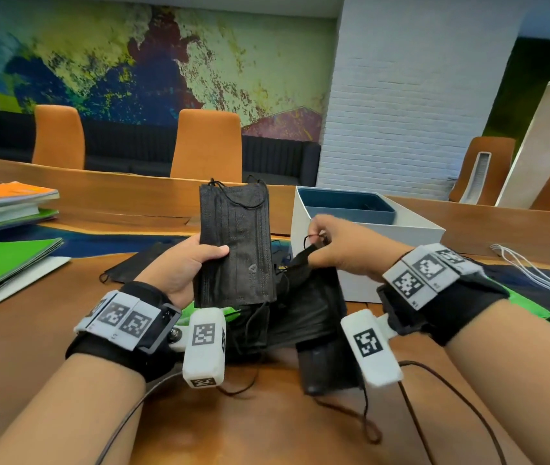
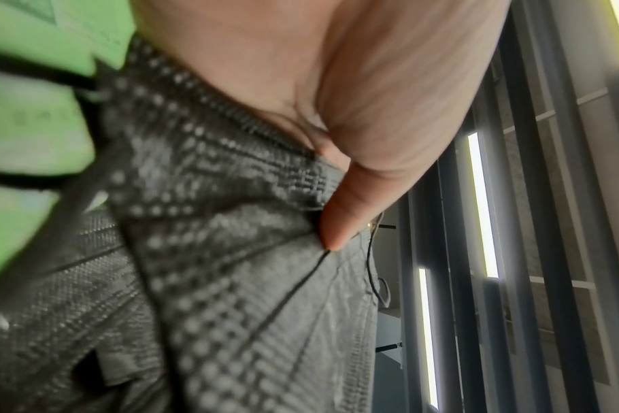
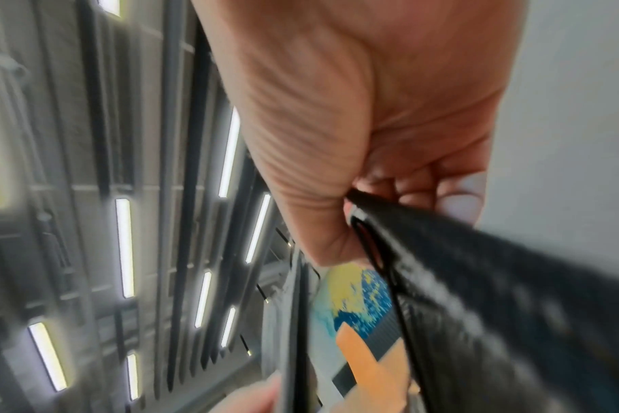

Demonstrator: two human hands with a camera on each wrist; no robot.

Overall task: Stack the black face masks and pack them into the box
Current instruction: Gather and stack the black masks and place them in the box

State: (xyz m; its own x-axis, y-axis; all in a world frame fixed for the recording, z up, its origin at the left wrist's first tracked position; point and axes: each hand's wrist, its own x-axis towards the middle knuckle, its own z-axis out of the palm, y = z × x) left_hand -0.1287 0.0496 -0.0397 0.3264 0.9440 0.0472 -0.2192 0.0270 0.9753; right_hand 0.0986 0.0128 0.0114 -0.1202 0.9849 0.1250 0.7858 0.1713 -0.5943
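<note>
I'm seeing the left hand [image 1: 189, 263] gripping one stack of masks [image 1: 235, 245] upright, long axis vertical, thumb pressing across its front. My right hand [image 1: 337, 248] is pinching one mask's [image 1: 307, 297] corner, letting it droop toward the tabletop [image 1: 267, 431]. Beyond, one open box [image 1: 364, 236] is sitting just beside that hand.

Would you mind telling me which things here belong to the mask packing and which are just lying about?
Part of the job:
- mask stack gripped in the left hand
- mask pinched by the right hand
- loose masks on the table
- open box

Lying about:
- books
- green folders
- white cords
- chairs
</note>
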